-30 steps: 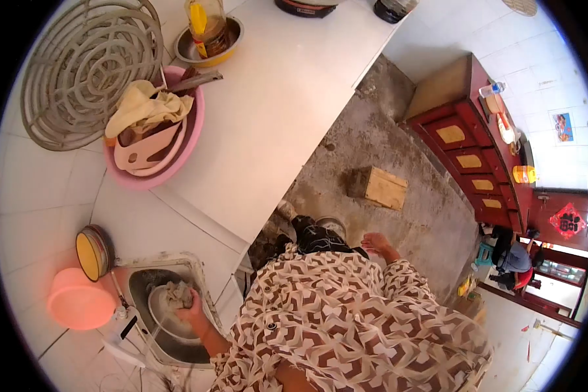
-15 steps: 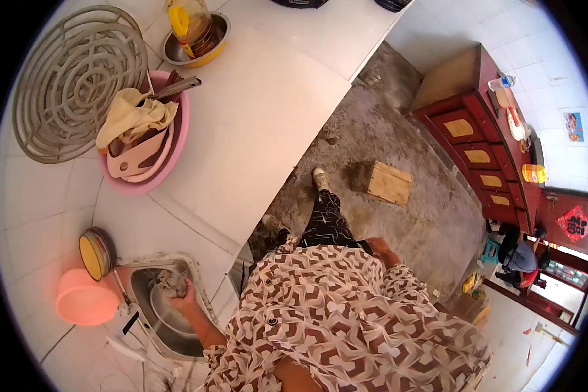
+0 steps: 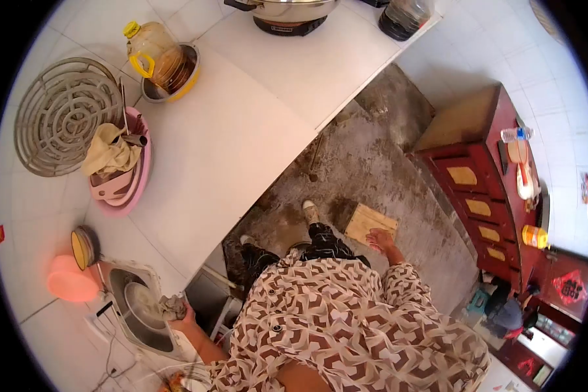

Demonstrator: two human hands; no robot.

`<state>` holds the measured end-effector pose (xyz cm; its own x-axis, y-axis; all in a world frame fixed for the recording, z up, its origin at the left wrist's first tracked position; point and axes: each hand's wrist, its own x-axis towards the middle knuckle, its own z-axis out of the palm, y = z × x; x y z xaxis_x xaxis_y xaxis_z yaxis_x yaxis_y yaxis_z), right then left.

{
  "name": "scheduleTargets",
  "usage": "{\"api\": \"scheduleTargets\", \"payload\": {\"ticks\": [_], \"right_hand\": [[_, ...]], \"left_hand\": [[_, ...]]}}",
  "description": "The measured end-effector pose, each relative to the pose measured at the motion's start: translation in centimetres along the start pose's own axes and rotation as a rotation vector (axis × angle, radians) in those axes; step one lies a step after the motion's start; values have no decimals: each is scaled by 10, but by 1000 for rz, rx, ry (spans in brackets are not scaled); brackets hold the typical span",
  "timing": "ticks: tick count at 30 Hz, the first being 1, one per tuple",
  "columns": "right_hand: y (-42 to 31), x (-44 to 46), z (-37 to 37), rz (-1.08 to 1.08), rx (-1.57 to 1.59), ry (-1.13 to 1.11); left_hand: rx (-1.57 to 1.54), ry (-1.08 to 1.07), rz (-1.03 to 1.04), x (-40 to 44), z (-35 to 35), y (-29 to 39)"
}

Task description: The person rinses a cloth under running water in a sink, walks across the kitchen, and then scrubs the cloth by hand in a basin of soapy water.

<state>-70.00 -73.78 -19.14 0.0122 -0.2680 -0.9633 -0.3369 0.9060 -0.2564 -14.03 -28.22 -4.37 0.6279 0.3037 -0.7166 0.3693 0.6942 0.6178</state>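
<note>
My left hand [image 3: 185,319] is closed around a crumpled grey cloth [image 3: 172,306] at the near rim of the metal sink [image 3: 119,277]. Inside the sink lies a round metal basin [image 3: 136,295], just beyond the cloth. Over the floor on the other side of my body hangs my right hand [image 3: 379,240], its fingers loosely apart and nothing in them. From this view that hand overlaps a low wooden stool [image 3: 362,221], and I cannot tell any contact.
White counter [image 3: 235,137] with a pink tub [image 3: 144,157] of utensils, a round grey rack [image 3: 65,111], an oil jug [image 3: 153,52] in a bowl, and a pot [image 3: 294,10]. Beside the sink is an orange basin [image 3: 72,277]. A red cabinet [image 3: 467,150] and another person [image 3: 503,313] are right.
My left hand has lifted the cloth from inside the sink to its near rim. My right hand has swung out from beside my body. The view has shifted, bringing the pot into sight.
</note>
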Motion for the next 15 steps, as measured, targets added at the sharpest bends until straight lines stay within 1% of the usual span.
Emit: {"api": "scheduleTargets", "payload": {"ticks": [2,3,5,6,7,9,11,13,14,15], "right_hand": [[-21,1,-24,-59,13,70],[-10,26,-40,-113,75,39],[-3,57,-71,-94,100,35],[-8,60,-74,-85,109,29],[-12,64,-76,-69,55,31],[-18,53,-75,-41,-50,41],[24,119,-101,-28,166,-354],[-10,54,-53,-45,-130,-15],[-15,56,-44,-49,-88,-43],[-8,55,-40,-51,-43,-70]], "left_hand": [[-47,24,26,-52,2,-20],[-48,23,56,-67,-5,-38],[-36,85,54,-78,-16,-46],[-35,118,55,-82,-21,-50],[-40,46,36,-72,-34,-49],[-85,74,87,-90,-26,-63],[-99,41,92,-84,-38,-67],[-71,-42,66,-48,-56,-64],[-73,-7,73,-55,-45,-73],[-72,27,77,-81,-23,-86]]}}
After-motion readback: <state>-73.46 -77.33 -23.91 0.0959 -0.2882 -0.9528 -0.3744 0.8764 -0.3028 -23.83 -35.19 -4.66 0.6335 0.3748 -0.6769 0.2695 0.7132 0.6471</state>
